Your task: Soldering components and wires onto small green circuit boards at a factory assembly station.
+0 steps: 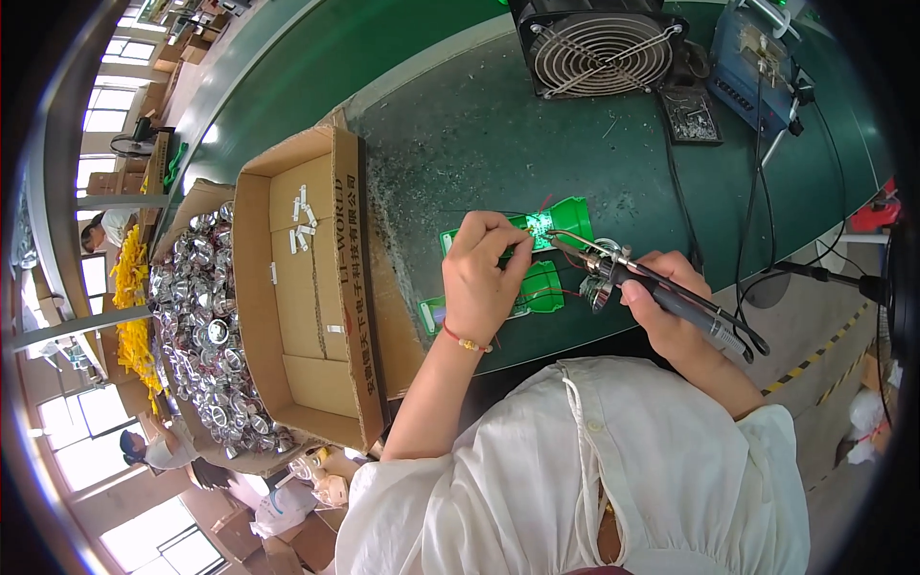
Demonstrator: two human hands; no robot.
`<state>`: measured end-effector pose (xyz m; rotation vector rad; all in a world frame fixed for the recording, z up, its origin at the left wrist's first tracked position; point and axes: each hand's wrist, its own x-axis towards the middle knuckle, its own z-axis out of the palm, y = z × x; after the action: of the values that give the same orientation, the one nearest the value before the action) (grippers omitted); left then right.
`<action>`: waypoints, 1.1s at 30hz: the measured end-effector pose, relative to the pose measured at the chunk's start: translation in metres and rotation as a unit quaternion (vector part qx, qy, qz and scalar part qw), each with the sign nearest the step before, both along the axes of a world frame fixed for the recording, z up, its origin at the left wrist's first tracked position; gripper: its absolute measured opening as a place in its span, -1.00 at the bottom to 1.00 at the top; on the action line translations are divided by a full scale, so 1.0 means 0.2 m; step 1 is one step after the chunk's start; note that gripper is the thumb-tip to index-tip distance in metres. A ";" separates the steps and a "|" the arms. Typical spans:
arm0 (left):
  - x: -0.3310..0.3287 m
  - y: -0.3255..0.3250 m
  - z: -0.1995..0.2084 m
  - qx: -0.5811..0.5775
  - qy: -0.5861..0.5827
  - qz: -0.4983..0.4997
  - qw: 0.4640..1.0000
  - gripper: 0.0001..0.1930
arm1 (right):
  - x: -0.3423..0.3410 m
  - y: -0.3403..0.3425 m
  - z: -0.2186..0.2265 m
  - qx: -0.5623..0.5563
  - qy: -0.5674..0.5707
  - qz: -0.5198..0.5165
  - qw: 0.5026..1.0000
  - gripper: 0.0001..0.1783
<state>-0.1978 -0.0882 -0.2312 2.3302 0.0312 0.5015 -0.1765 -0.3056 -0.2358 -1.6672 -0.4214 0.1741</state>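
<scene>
My left hand [487, 273] pinches a thin wire or small part against a green plastic piece [554, 222] with a small circuit board on it. A second green plastic piece [542, 287] lies just below, partly hidden by that hand. My right hand [671, 311] grips a black-handled soldering iron [671, 292]; its metal tip reaches left to the board beside my left fingertips. A shiny round metal reflector [604, 278] with red wires sits by my right hand.
An open cardboard box [307, 287] holding a few small white parts stands left on the dark green bench [479, 134]. Further left is a box of several shiny metal reflectors [206, 326]. A black fan [599, 43] and a blue soldering station [757, 62] stand at the back.
</scene>
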 end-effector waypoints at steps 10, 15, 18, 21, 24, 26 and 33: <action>0.01 -0.01 0.00 0.007 0.009 0.012 1.000 -0.93 | 0.00 0.02 -0.01 -0.001 0.020 -0.003 1.000 -0.80; 0.01 -0.02 0.00 0.009 0.009 0.018 1.000 -0.92 | 0.00 0.02 -0.01 0.019 0.011 0.000 1.000 -0.79; 0.02 -0.02 0.00 0.006 0.017 0.020 1.000 -0.93 | 0.00 -0.01 0.00 0.012 0.000 -0.008 1.000 -0.80; 0.03 -0.02 -0.01 0.001 0.016 0.015 1.000 -0.93 | 0.01 -0.06 0.01 0.040 -0.022 -0.050 0.998 -0.80; 0.03 -0.03 0.02 -0.011 0.025 0.011 1.000 -0.93 | 0.05 -0.13 0.02 0.021 -0.045 -0.124 0.991 -0.78; 0.02 -0.02 0.03 -0.008 0.032 0.018 0.999 -0.93 | 0.12 -0.19 -0.02 0.001 -0.044 -0.192 0.980 -0.77; 0.00 0.01 0.03 0.002 0.058 0.015 0.998 -0.93 | 0.29 -0.29 -0.09 -0.102 -0.134 -0.277 0.946 -0.73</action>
<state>-0.1976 -0.0867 -0.2255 2.3644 0.1204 0.3798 -0.1192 -0.3632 -0.2531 -1.9563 -0.1221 -0.4443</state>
